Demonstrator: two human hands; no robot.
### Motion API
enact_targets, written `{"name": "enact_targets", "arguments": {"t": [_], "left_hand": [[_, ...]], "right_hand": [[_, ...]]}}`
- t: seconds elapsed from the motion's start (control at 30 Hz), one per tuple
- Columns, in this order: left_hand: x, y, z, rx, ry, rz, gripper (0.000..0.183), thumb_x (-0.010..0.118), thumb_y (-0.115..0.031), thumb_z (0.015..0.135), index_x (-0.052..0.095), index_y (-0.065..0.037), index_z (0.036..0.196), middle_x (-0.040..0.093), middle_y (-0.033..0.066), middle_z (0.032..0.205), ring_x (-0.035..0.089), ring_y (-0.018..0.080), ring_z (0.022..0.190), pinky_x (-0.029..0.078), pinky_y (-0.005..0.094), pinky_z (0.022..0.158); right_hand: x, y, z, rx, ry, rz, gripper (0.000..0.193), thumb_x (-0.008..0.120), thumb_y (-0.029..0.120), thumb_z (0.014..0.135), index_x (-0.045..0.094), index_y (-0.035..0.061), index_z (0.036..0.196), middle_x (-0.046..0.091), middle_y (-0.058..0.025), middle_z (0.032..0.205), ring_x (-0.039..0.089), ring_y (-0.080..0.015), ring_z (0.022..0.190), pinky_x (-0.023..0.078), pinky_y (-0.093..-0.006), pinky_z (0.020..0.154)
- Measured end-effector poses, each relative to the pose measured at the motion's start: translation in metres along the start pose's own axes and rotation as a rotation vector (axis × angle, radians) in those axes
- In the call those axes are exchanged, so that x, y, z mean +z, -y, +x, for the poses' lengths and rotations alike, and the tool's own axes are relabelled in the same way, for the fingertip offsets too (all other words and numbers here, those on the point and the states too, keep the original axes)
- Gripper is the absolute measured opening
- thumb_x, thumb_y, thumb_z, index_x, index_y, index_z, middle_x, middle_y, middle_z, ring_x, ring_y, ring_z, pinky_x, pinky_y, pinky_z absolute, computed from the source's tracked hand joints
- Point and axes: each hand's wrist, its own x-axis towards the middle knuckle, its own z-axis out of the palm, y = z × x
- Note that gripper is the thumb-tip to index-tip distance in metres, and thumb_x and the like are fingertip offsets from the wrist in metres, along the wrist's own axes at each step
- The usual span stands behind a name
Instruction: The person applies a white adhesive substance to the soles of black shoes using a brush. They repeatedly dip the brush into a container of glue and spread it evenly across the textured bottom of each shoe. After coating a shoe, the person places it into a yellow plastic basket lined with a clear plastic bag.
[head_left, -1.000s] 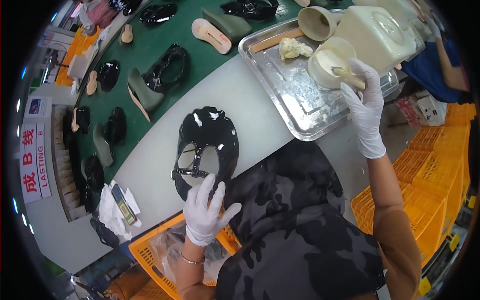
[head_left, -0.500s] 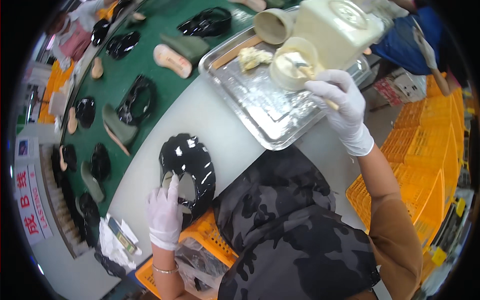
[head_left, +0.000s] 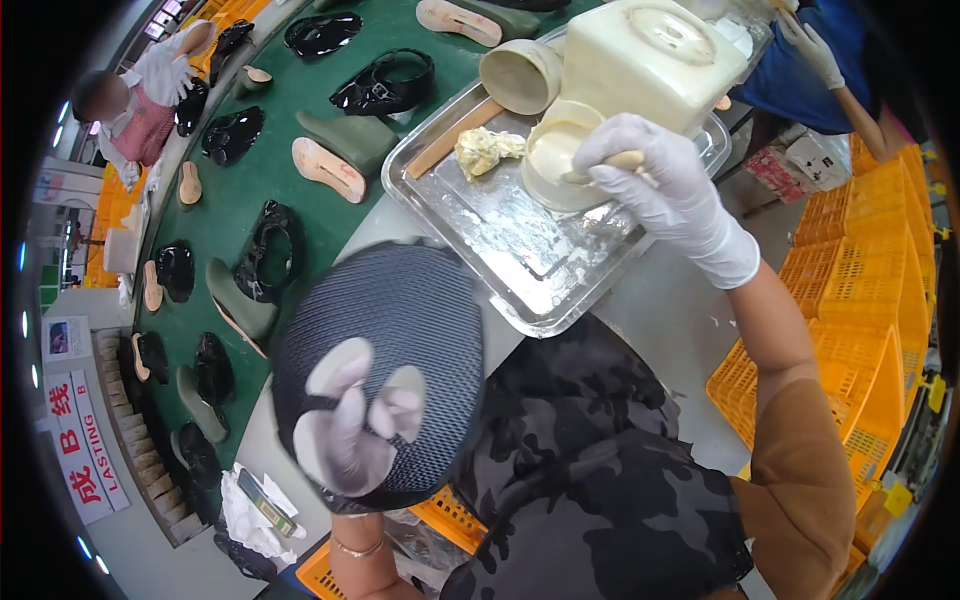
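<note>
My left hand (head_left: 350, 435), in a white glove, is closed on a black shoe upper (head_left: 425, 300) and holds it up above the work surface. The upper's dark, mesh-like lining faces me, and part of the hand is hidden behind it. A wooden-handled brush (head_left: 628, 160) sits in the closed, white-gloved fingers of my right hand (head_left: 672, 190). This hand is at the rim of a cream-coloured pot (head_left: 542, 190) holding a pale paste. The brush's head is hidden by the fingers and pot.
The pot stands on a smeared metal tray (head_left: 490, 265) beside a pale lump (head_left: 487, 152), a tilted cup (head_left: 520, 75) and a big cream container (head_left: 650, 60). Shoe parts cover the green conveyor (head_left: 330, 235). Yellow crates (head_left: 850, 270) stand at right; two people work farther off.
The black upper has been lifted off the white surface and turned, so its lining shows instead of its glossy side. My right hand has moved slightly left, closer over the pot.
</note>
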Motion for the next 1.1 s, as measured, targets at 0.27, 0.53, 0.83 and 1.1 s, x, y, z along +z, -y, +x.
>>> {"name": "enact_targets", "arguments": {"t": [0.27, 0.53, 0.83, 1.1], "left_hand": [[0.021, 0.030, 0.039, -0.443, 0.116, -0.026, 0.040, 0.037, -0.003, 0.088, 0.038, 0.006, 0.127, 0.049, 0.0065, 0.058, 0.065, 0.0289, 0.075, 0.058, 0.0321, 0.059], [0.048, 0.033, 0.069, -0.641, 0.179, 0.160, 0.044, 0.039, -0.018, 0.090, 0.040, 0.007, 0.126, 0.044, 0.0049, 0.047, 0.066, 0.0241, 0.069, 0.047, 0.0227, 0.041], [0.071, 0.040, 0.089, -0.750, 0.330, 0.248, 0.043, 0.032, -0.012, 0.088, 0.041, 0.012, 0.123, 0.041, 0.0040, 0.049, 0.065, 0.0266, 0.066, 0.051, 0.0278, 0.053], [0.072, 0.043, 0.088, -0.778, 0.295, 0.109, 0.041, 0.036, -0.011, 0.087, 0.037, 0.012, 0.122, 0.044, 0.0064, 0.053, 0.065, 0.0275, 0.066, 0.052, 0.0281, 0.051]], "right_hand": [[-0.012, 0.005, 0.000, 0.137, -0.045, 0.145, 0.009, 0.057, 0.006, 0.088, 0.056, -0.0007, 0.093, 0.062, -0.0082, 0.086, 0.061, -0.0149, 0.075, 0.049, -0.0246, 0.067], [-0.022, 0.009, 0.009, 0.199, -0.188, 0.341, 0.016, 0.059, 0.015, 0.088, 0.057, -0.0006, 0.093, 0.061, -0.0054, 0.085, 0.057, -0.0108, 0.073, 0.046, -0.0215, 0.064], [0.035, -0.001, 0.046, -0.455, -0.422, 0.586, 0.014, 0.065, 0.013, 0.083, 0.056, 0.0035, 0.087, 0.059, -0.0043, 0.077, 0.058, -0.0170, 0.069, 0.046, -0.0266, 0.062], [0.002, -0.005, 0.014, -0.115, -0.072, 0.303, 0.016, 0.068, 0.012, 0.080, 0.056, 0.0030, 0.086, 0.059, -0.0059, 0.080, 0.058, -0.0161, 0.071, 0.046, -0.0259, 0.062]]}}
